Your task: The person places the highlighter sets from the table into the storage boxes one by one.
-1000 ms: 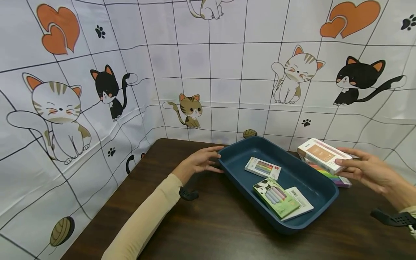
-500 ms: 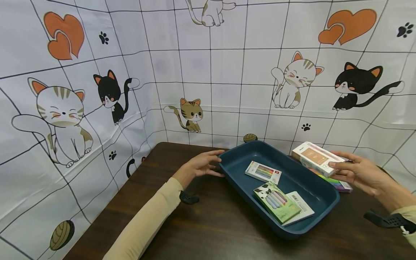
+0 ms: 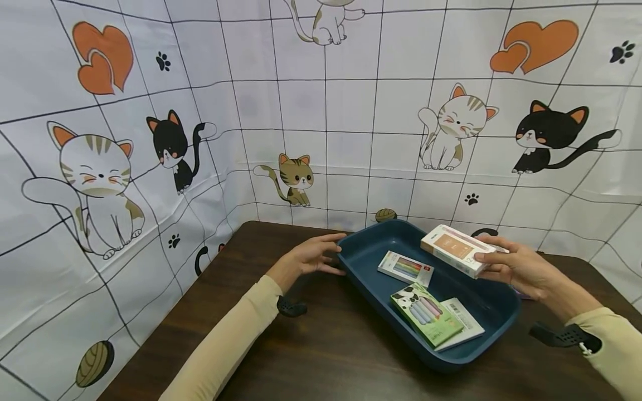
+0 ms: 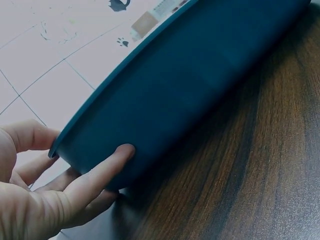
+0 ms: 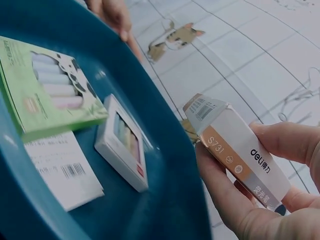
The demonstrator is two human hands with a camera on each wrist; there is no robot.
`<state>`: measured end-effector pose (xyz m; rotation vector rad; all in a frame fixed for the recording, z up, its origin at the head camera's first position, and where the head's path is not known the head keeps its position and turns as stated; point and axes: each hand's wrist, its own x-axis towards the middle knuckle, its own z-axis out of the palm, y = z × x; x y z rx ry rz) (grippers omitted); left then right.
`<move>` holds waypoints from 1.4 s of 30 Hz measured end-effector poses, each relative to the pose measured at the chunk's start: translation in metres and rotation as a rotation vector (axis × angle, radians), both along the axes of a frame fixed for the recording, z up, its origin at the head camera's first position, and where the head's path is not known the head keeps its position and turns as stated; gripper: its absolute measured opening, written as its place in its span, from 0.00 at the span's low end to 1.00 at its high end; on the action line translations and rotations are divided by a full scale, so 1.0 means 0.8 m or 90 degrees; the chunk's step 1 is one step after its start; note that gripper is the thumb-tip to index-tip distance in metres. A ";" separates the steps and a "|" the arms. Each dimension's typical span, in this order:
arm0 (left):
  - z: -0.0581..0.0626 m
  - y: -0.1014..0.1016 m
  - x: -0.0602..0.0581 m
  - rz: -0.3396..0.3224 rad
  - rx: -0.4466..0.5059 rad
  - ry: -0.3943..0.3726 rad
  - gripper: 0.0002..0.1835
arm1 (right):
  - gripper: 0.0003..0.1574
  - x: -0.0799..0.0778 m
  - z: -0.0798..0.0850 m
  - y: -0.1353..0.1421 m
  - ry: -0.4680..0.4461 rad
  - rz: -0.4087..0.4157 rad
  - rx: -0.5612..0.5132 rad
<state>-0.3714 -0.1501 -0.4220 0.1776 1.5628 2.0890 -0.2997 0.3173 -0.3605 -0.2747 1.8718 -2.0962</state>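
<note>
Shifted left since half a second ago, the white box (image 3: pixel 448 250) is raised at the far edge of a blue tray (image 3: pixel 361 257) in the head view, one end pinched in the right-hand grip (image 3: pixel 524 271); a green box (image 3: pixel 428 314), barcoded box (image 3: pixel 472 322) and windowed box (image 3: pixel 406 268) lie in the tray on a dark counter (image 3: pixel 311 345). Left wrist view: the left-hand grip (image 4: pixel 52 200), fingers relaxed, touches the tray's end. Right wrist view: thumb and fingers press opposite sides of the white box, probably light, stiff, smooth card that could dent, best held gently by its narrow edges
</note>
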 end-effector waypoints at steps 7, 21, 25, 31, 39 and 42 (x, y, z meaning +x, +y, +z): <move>-0.002 0.002 0.006 0.009 -0.002 0.005 0.31 | 0.43 -0.004 -0.003 -0.027 -0.006 0.019 0.048; 0.008 0.001 0.004 0.002 0.006 0.011 0.30 | 0.45 -0.009 0.019 -0.061 -0.032 0.022 0.047; 0.010 0.002 0.000 -0.001 0.008 0.010 0.29 | 0.48 -0.011 0.019 -0.065 -0.032 0.022 0.052; 0.009 0.003 -0.002 0.000 0.005 0.008 0.30 | 0.50 -0.013 0.017 -0.072 -0.029 0.030 0.060; 0.006 0.003 0.000 0.000 -0.003 0.006 0.29 | 0.46 -0.016 0.010 -0.085 -0.030 0.063 0.047; 0.004 0.004 0.001 0.001 -0.002 -0.002 0.29 | 0.44 -0.016 0.005 -0.091 -0.037 0.065 0.046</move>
